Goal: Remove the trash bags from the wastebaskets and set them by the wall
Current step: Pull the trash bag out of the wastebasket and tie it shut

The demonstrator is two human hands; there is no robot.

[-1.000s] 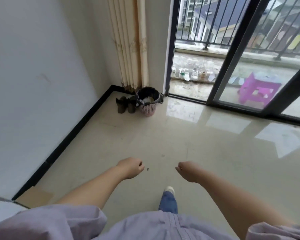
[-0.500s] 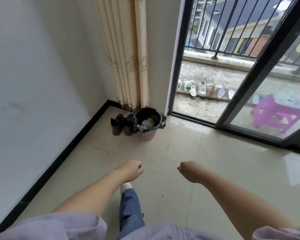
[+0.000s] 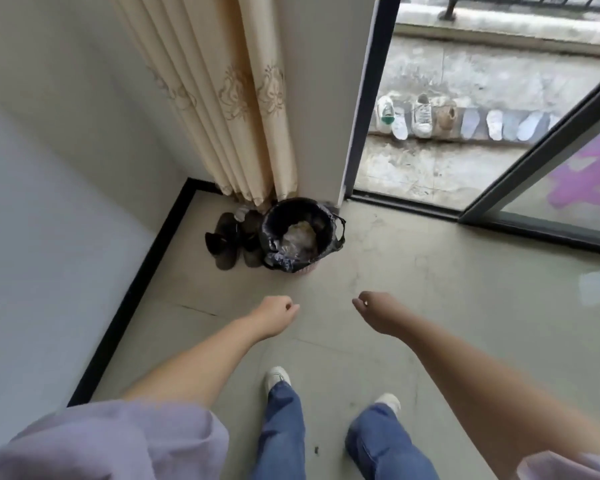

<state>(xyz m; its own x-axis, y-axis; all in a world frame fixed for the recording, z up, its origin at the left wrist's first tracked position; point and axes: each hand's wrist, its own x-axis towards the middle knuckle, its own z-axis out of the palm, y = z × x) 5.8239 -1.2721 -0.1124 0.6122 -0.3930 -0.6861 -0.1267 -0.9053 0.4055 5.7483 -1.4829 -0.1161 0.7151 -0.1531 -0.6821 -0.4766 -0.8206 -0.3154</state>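
Observation:
A black trash bag (image 3: pixel 277 259) lines a small pink wastebasket (image 3: pixel 308 269) that stands in the room's corner, under the curtain. Crumpled litter (image 3: pixel 300 237) lies inside the bag, and the bag's handles hang over the rim. My left hand (image 3: pixel 276 315) is curled into a loose fist a short way in front of the basket, holding nothing. My right hand (image 3: pixel 378 311) is also curled shut and empty, level with the left and apart from the basket.
Dark shoes (image 3: pixel 231 239) sit against the basket's left side. A beige curtain (image 3: pixel 229 98) hangs above. The white wall (image 3: pixel 49 202) with black skirting runs along the left. A glass sliding door (image 3: pixel 541 161) opens onto a balcony with several shoes (image 3: pixel 421 116).
I have walked toward the corner, so the wastebasket is much nearer and seen from above. Both hands stay curled and empty in front of me.

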